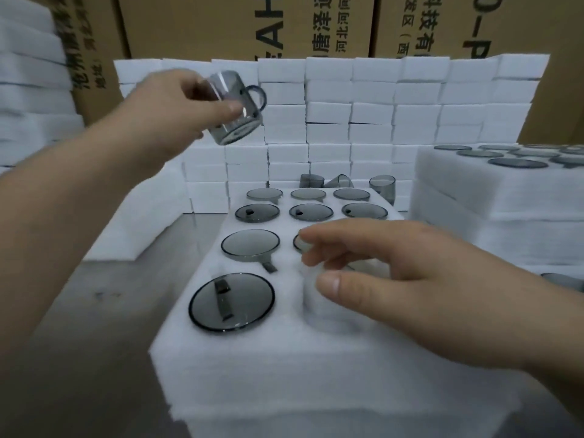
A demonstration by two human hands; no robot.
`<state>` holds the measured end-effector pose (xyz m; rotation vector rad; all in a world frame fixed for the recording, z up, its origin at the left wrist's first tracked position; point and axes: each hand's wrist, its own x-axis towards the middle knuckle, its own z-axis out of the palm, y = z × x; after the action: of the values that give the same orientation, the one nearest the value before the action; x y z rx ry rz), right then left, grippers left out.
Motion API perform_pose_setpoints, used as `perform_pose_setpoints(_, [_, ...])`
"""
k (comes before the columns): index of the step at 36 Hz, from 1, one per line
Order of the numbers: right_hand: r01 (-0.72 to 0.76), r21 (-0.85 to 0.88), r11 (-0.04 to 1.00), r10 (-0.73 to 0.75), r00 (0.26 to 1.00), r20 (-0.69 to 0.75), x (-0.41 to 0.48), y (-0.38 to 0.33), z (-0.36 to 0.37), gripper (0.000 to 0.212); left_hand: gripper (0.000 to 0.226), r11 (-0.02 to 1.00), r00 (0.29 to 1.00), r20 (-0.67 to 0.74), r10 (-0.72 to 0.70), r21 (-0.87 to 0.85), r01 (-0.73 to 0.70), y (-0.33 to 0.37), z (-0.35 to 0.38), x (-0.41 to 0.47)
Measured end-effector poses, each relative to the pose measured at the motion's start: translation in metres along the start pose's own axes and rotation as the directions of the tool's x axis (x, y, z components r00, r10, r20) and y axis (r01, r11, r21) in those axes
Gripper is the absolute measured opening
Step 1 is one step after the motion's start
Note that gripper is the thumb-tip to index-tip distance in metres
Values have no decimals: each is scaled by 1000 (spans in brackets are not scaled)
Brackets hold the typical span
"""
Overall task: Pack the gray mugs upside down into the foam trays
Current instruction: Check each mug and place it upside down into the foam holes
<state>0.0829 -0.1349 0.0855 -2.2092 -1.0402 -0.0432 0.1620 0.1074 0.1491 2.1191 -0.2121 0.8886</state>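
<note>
A white foam tray [278, 368] lies in front of me with several gray glass mugs set upside down in its round pockets, such as the near-left one [231, 301]. My left hand [177, 112] is raised above and behind the tray, gripping a gray mug [235, 105] tilted with its handle to the right. My right hand [388, 279] hovers over the tray's near-right pockets, fingers apart and empty. It hides part of a mug in the second row. An empty pocket [319, 308] shows under its thumb.
Loose gray mugs [382, 184] stand behind the tray. A stack of filled foam trays [499, 197] rises at the right. A wall of white foam blocks [347, 115] and cardboard boxes [221, 26] stands behind. More foam is piled at the left on a gray table [79, 327].
</note>
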Motion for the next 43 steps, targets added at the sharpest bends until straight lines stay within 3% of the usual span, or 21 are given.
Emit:
perform_pose_setpoints(5, [-34, 55, 998, 44, 981, -187, 1, -2, -5, 22, 20, 983, 990, 91, 110, -155, -95, 52, -9, -63])
perform_pose_setpoints(9, [-20, 156, 988, 76, 928, -365, 1, 0, -13, 23, 45, 987, 981, 174, 88, -148, -62, 66, 3, -92])
perform_pose_setpoints(14, [30, 159, 987, 55, 861, -506, -1, -2, -14, 37, 56, 997, 981, 194, 16, -74, -2, 63, 10, -97])
perform_pose_setpoints(18, [-21, 86, 996, 59, 887, -458, 1, 2, -13, 44, 57, 999, 974, 228, -8, -35, 17, 58, 9, -102])
perform_pose_setpoints(25, [51, 45, 998, -39, 970, -240, 1, 1, -10, 27, 54, 999, 950, 310, 27, -28, -20, 58, 11, -103])
perform_pose_setpoints(28, [37, 89, 995, -17, 977, -213, 1, 4, -10, 31, 35, 990, 938, 346, 3, -133, 46, 52, 11, -99])
perform_pose_setpoints(34, [22, 209, 978, 18, 982, -189, 1, 9, -10, 30, 30, 970, 918, 397, -11, -219, 107, 46, 14, -92])
perform_pose_setpoints(40, [-27, 204, 979, 68, 978, -196, 7, 14, -11, 42, 44, 972, 942, 333, 29, -228, 51, 52, 12, -97])
perform_pose_setpoints(43, [-2, 144, 990, 34, 974, -225, 3, 7, -11, 54, 51, 993, 952, 304, 23, -117, 13, 53, 14, -99])
